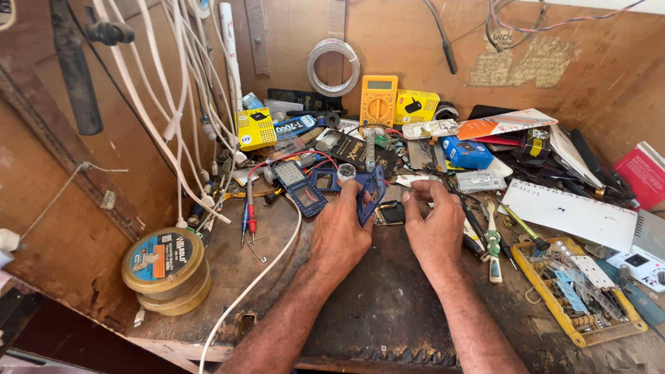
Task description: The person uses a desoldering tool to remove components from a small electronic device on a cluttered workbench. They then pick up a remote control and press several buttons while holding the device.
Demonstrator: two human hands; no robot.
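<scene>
My left hand [339,232] grips a blue plastic phone housing [371,195], held on edge above the dark wooden workbench [374,298]. My right hand [435,225] is just to the right of it, fingertips pinched together near a small dark phone part [391,213] lying on the bench; whether the fingers hold anything I cannot tell. A blue phone body with a screen [298,183] lies to the left of my left hand, and another blue frame piece [324,181] lies beside it.
A yellow multimeter [378,100] stands at the back wall. Red and blue probes [248,215] lie left. White cables [173,104] hang at the left. Round tins [165,266] sit at the front left. Screwdrivers [493,246], a yellow parts tray [575,291] and boxes crowd the right.
</scene>
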